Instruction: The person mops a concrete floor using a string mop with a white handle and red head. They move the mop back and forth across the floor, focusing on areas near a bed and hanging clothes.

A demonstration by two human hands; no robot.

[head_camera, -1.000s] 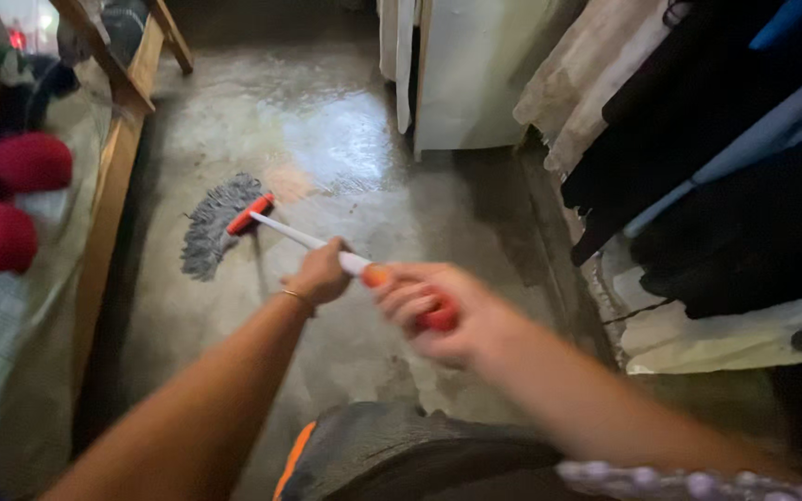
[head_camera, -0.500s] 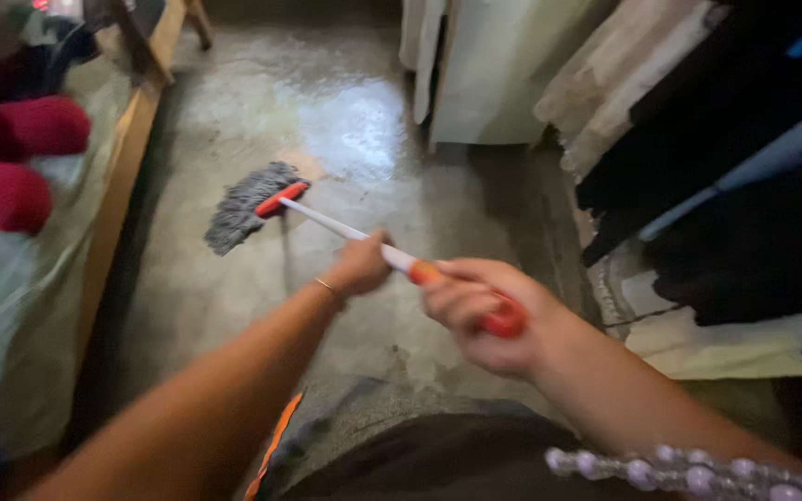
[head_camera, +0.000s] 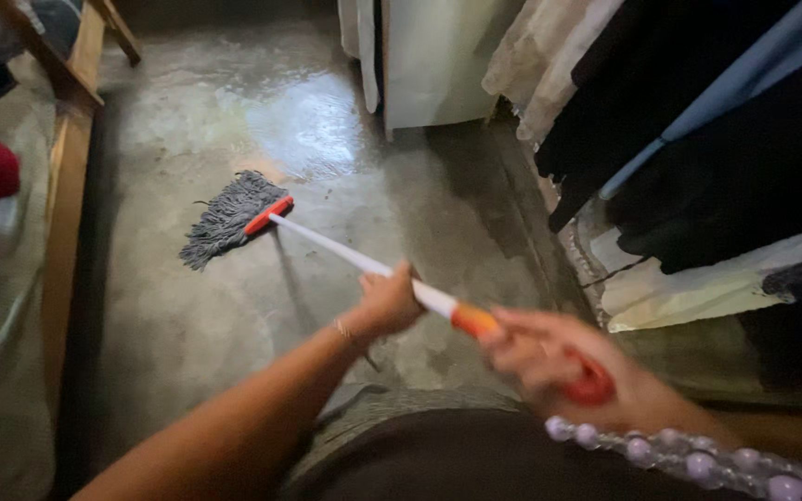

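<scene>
1. Mop (head_camera: 345,255): grey string head flat on the wet concrete floor (head_camera: 234,111); white handle slants back to both hands.
2. Left hand (head_camera: 387,301): fingers wrapped around the white handle, nearer the mop head.
3. Right hand (head_camera: 559,366): blurred, fingers curled around the orange-red grip at the handle's end.
4. Wooden frame (head_camera: 67,204): left of the mop head.
5. Hanging clothes (head_camera: 698,139): right of the handle.

The mop (head_camera: 234,216) lies on the floor (head_camera: 234,306) between the bed frame (head_camera: 65,213) at left and hanging clothes (head_camera: 698,139) at right.
</scene>
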